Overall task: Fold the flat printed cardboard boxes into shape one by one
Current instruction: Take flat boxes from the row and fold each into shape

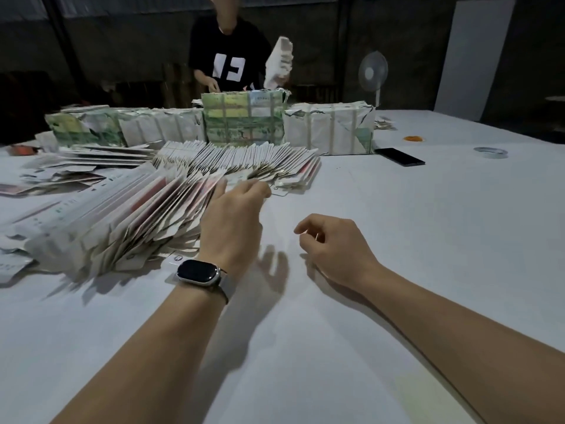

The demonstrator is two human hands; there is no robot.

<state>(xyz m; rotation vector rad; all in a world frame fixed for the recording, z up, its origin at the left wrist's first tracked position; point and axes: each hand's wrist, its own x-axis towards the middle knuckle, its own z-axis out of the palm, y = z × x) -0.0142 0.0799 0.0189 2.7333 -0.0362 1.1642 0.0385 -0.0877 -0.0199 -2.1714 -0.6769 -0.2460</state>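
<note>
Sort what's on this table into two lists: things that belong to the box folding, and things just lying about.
Belongs to the job:
- fanned flat boxes, with the left hand reaching in, fingers at their edges
- nearer pile of flat boxes
- strapped bundles at the back
- right hand, holding nothing

Just lying about:
- black phone
- tape roll
- orange item
- standing fan

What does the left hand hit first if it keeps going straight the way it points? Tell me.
Most likely the fanned row of flat boxes: the left hand points up and away across the table, with its fingertips already at that row's near edge. Depth is hard to judge, so whether they touch is unclear.
</note>
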